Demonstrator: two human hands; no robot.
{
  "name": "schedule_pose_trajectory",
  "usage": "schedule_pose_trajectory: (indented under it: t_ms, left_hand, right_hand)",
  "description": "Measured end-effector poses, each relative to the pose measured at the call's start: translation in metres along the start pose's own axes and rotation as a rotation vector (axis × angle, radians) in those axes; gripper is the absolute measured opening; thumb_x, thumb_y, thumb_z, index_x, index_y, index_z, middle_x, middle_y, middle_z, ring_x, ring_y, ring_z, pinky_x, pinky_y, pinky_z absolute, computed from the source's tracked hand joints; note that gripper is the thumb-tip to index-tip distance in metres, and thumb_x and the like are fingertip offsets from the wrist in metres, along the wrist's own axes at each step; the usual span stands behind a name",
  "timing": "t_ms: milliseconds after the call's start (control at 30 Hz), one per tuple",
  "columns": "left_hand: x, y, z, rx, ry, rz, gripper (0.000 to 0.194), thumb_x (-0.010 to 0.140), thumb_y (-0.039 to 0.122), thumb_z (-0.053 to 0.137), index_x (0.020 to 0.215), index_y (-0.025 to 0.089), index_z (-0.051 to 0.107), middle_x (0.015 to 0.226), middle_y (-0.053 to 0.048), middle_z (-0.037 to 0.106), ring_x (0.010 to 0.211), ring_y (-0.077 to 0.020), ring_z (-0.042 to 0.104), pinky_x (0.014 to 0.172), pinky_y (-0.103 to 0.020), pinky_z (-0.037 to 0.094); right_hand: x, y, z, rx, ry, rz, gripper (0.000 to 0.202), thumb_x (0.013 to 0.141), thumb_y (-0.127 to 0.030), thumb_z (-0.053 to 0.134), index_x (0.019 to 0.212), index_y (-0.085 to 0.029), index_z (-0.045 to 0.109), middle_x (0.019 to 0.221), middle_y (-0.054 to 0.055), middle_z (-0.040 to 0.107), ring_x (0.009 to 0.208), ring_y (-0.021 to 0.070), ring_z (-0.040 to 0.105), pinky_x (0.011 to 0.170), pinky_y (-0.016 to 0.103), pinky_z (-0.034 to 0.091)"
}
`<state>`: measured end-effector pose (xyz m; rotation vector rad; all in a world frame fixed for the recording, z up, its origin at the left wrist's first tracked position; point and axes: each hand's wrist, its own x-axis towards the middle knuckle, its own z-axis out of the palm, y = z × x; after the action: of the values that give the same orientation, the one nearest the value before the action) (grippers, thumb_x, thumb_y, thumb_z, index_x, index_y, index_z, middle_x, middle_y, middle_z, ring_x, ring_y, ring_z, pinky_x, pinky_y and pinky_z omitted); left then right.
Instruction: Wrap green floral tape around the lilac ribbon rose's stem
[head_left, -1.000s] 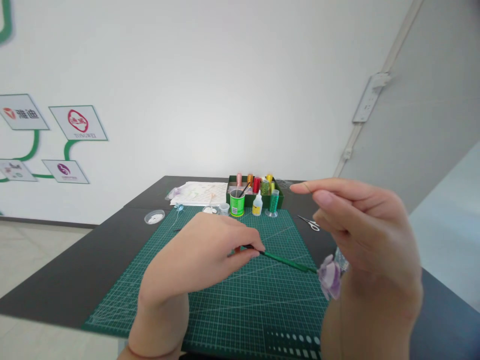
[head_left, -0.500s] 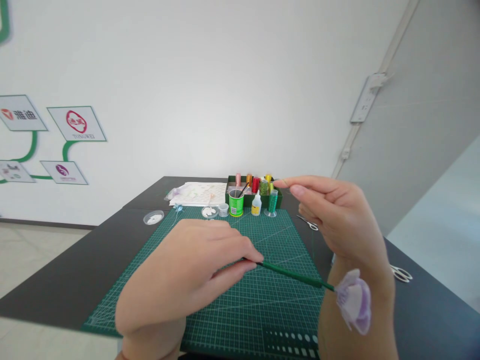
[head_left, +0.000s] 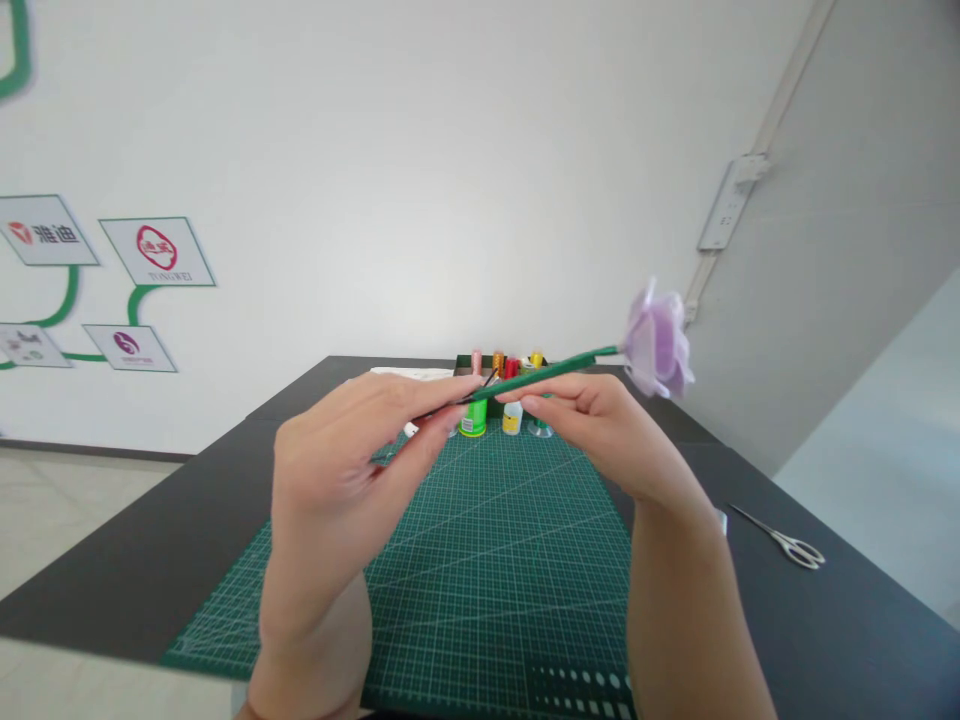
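Note:
A pale purple flower (head_left: 658, 342) tops a green-wrapped stem (head_left: 551, 371), which slants up to the right above the cutting mat. Its dark lower end is pinched between the thumb and fingers of my left hand (head_left: 360, 455). Just below the stem, my right hand (head_left: 592, 410) has its thumb and forefinger pressed together near the wrapped part. Whatever lies between those right fingertips is too small to make out.
A green gridded cutting mat (head_left: 502, 530) covers much of the black table (head_left: 142, 530). Behind the hands stand a green can (head_left: 472, 420), a glue bottle (head_left: 512, 418) and a box of thread spools (head_left: 511, 368). Scissors (head_left: 795, 548) lie at the right.
The flower and stem have risen and now tilt upward instead of downward. My left hand has lifted, while my right hand has moved left, in close to the stem.

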<state>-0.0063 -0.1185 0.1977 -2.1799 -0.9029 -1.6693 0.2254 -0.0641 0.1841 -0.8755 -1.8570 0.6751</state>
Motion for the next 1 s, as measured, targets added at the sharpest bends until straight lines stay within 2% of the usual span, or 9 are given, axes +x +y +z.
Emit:
schedule_pose_trajectory:
  t_ms: [200,267,367,533,667,800,900,967,1000]
  left_hand:
    - [0.006,-0.007,0.008,-0.007,0.100,-0.197,0.016,0.093,0.023,0.073,0.104,0.031,0.082,0.094,0.003,0.081,0.073,-0.0149,0.072,0.058,-0.026,0.055]
    - [0.007,-0.010,0.010,-0.044,0.092,-0.247,0.015,0.093,0.024,0.074,0.103,0.029,0.083,0.092,0.002,0.081,0.072,-0.0147,0.072,0.059,-0.026,0.056]
    - [0.009,-0.013,0.013,-0.101,0.056,-0.288,0.014,0.092,0.025,0.074,0.103,0.029,0.083,0.091,0.002,0.081,0.072,-0.0141,0.072,0.060,-0.025,0.057]
    - [0.009,-0.013,0.014,-0.132,0.045,-0.306,0.014,0.093,0.024,0.073,0.102,0.029,0.083,0.092,0.002,0.082,0.071,-0.0125,0.071,0.061,-0.023,0.057]
    - [0.008,-0.012,0.015,-0.139,0.033,-0.303,0.014,0.093,0.024,0.073,0.103,0.028,0.083,0.093,0.002,0.082,0.069,-0.0112,0.070,0.059,-0.021,0.054]
    - [0.008,-0.012,0.017,-0.147,0.021,-0.307,0.016,0.093,0.023,0.073,0.105,0.029,0.083,0.096,0.002,0.082,0.074,-0.0113,0.071,0.060,-0.020,0.054]
    - [0.008,-0.012,0.019,-0.165,-0.007,-0.307,0.019,0.094,0.022,0.072,0.108,0.030,0.083,0.099,0.003,0.082,0.076,-0.0113,0.072,0.060,-0.020,0.053]
    - [0.009,-0.013,0.019,-0.174,-0.023,-0.304,0.020,0.094,0.022,0.071,0.108,0.029,0.083,0.101,0.003,0.083,0.077,-0.0114,0.072,0.061,-0.020,0.053]
    - [0.009,-0.013,0.020,-0.174,-0.026,-0.303,0.020,0.094,0.022,0.072,0.108,0.029,0.083,0.101,0.003,0.083,0.077,-0.0116,0.073,0.061,-0.020,0.053]
  right_hand:
    - [-0.002,-0.007,0.001,0.031,-0.211,0.069,0.025,0.095,-0.042,0.066,0.098,-0.021,0.081,0.070,0.002,0.063,0.065,0.0158,0.053,0.059,0.029,0.041]
    - [0.000,-0.006,0.002,0.085,-0.148,0.098,0.028,0.096,-0.044,0.064,0.089,-0.021,0.076,0.072,0.001,0.061,0.068,0.0158,0.054,0.064,0.029,0.042]
    - [0.004,0.000,0.006,0.106,0.051,0.153,0.029,0.096,-0.049,0.062,0.085,-0.021,0.063,0.085,0.002,0.064,0.079,0.0175,0.058,0.075,0.032,0.046]
    - [0.010,0.012,0.013,-0.111,0.394,0.107,0.024,0.094,-0.043,0.062,0.107,-0.023,0.061,0.121,0.010,0.067,0.121,0.0296,0.061,0.102,0.048,0.047]
    - [0.005,0.009,0.015,-0.099,0.413,0.029,0.038,0.097,-0.034,0.059,0.134,-0.028,0.059,0.144,0.010,0.060,0.141,0.0304,0.049,0.116,0.054,0.040]
    - [-0.001,-0.006,0.023,0.120,0.282,-0.055,0.035,0.100,-0.031,0.058,0.135,-0.028,0.059,0.147,0.007,0.059,0.140,0.0251,0.052,0.121,0.048,0.039]
    - [-0.004,-0.020,0.036,0.380,0.092,-0.075,0.027,0.101,-0.033,0.059,0.127,-0.026,0.059,0.138,0.007,0.064,0.122,0.0200,0.065,0.105,0.037,0.054]
    - [-0.006,-0.027,0.048,0.487,0.019,-0.038,0.026,0.101,-0.037,0.060,0.124,-0.025,0.057,0.120,0.005,0.069,0.085,0.0137,0.070,0.072,0.028,0.058]
    - [-0.007,-0.030,0.053,0.508,0.007,-0.013,0.025,0.101,-0.039,0.060,0.122,-0.025,0.056,0.104,0.002,0.069,0.068,0.0109,0.063,0.058,0.026,0.052]
